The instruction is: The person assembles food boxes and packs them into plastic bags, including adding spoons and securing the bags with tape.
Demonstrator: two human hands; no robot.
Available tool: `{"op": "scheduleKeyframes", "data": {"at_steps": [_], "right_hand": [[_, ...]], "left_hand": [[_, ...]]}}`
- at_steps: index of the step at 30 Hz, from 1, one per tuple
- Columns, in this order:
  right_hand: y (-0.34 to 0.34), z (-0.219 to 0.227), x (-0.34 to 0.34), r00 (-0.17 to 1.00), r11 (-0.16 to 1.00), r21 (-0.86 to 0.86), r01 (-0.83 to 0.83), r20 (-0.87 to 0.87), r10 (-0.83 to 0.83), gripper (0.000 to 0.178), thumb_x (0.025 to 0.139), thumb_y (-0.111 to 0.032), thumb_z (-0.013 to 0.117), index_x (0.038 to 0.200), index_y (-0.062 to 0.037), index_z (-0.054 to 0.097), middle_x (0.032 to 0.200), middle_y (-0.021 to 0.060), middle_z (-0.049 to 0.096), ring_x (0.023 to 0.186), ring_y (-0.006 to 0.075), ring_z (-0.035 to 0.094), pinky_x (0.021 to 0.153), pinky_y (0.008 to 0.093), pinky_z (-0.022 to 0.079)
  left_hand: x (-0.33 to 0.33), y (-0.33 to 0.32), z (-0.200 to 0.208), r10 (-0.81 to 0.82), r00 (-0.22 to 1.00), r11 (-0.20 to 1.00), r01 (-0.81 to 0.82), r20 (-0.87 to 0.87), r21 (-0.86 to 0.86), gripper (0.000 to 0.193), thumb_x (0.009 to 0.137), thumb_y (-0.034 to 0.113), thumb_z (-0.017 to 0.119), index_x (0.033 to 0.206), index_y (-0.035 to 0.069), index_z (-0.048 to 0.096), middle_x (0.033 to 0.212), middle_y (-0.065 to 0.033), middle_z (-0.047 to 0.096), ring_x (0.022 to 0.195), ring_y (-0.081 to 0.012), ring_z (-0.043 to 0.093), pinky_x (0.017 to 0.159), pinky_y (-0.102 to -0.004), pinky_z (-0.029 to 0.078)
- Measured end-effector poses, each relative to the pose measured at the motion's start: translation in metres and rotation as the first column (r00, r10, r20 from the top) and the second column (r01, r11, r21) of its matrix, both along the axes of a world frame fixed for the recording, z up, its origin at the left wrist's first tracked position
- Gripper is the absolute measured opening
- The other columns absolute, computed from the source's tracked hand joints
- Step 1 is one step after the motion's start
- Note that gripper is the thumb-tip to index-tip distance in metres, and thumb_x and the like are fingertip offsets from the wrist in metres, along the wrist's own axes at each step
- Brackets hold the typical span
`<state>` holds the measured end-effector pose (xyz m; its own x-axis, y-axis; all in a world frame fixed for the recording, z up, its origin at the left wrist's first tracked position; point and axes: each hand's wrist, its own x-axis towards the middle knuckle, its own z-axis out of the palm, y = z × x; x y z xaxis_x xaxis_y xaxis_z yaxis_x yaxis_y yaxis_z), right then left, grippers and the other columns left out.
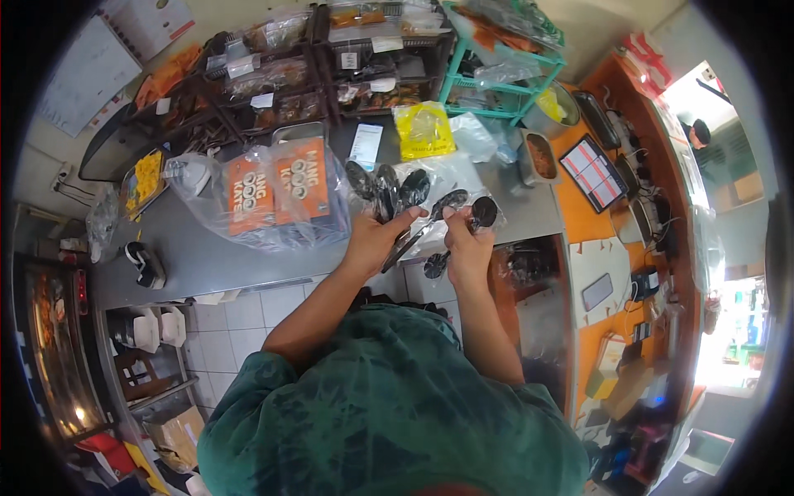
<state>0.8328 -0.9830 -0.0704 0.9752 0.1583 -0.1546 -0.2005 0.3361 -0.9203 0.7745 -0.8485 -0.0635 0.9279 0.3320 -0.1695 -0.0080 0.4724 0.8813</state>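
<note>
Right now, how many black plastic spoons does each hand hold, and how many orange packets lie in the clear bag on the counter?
Black plastic spoons fanned in the left hand: 3
Black plastic spoons in the right hand: 2
Orange packets in the clear bag: 2
Total: 7
A further dark piece below the hands is too unclear to count.

Spoons (pixel 389 188) probably above counter (pixel 207 256), bag (pixel 273 198) leftward

Two orange packets (pixel 277 194) in clear plastic lie at ten o'clock, a yellow bag (pixel 423 130) at twelve (beside a white label (pixel 365 145)), a tablet screen (pixel 593 173) at two.
</note>
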Motion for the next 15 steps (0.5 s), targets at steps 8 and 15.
{"op": "scheduleKeyframes", "data": {"at_steps": [8,15], "right_hand": [[0.013,-0.012,-0.024,0.986,0.995,0.021,-0.095,-0.135,0.097,0.012,0.085,-0.004,0.065,0.077,-0.0103,0.058,0.068,-0.0063,0.053,0.053,0.0025,0.042,0.046,0.0215,0.03],[0.008,-0.032,-0.055,0.992,0.999,-0.03,0.034,-0.117,-0.037,0.009,0.084,-0.004,0.066,0.079,-0.0075,0.06,0.072,-0.0051,0.056,0.063,0.0033,0.046,0.052,0.0214,0.035]], "left_hand": [[-0.02,0.035,-0.033,-0.353,0.931,0.842,0.273,-0.094,-0.465,0.034,0.102,0.025,0.039,0.121,-0.001,0.05,0.11,-0.0165,0.062,0.092,-0.0309,0.067,0.082,-0.0436,0.056],[-0.037,0.029,-0.046,-0.5,0.864,0.838,0.466,-0.056,-0.284,0.029,0.092,0.003,0.056,0.12,-0.001,0.05,0.111,-0.0133,0.062,0.094,-0.0249,0.066,0.08,-0.0369,0.057]]}}
